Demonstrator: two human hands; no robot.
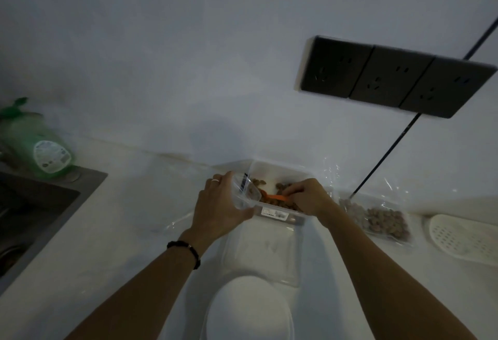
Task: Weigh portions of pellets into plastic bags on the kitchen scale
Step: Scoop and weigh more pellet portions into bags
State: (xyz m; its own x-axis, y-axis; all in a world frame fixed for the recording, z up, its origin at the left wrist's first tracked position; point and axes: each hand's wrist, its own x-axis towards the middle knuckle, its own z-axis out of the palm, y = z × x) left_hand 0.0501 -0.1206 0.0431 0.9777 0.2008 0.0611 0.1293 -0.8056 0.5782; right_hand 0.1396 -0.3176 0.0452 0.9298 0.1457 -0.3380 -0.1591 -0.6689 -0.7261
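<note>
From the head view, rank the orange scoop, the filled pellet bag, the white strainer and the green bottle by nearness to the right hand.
From the right hand:
1. Orange scoop, in its grip.
2. Filled pellet bag, just right.
3. White strainer, far right.
4. Green bottle, far left.

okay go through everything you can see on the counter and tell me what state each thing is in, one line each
Pellet container: open, lid off, partly filled.
Small clear cup: tilted, held by left hand.
Orange scoop: in the pellets, gripped by right hand.
Filled bag: lying flat, holds pellets.
Round white scale: nothing on it.
Green bottle: upright by the sink.

Clear glossy plastic tub [280, 170], seemingly smooth.
</note>
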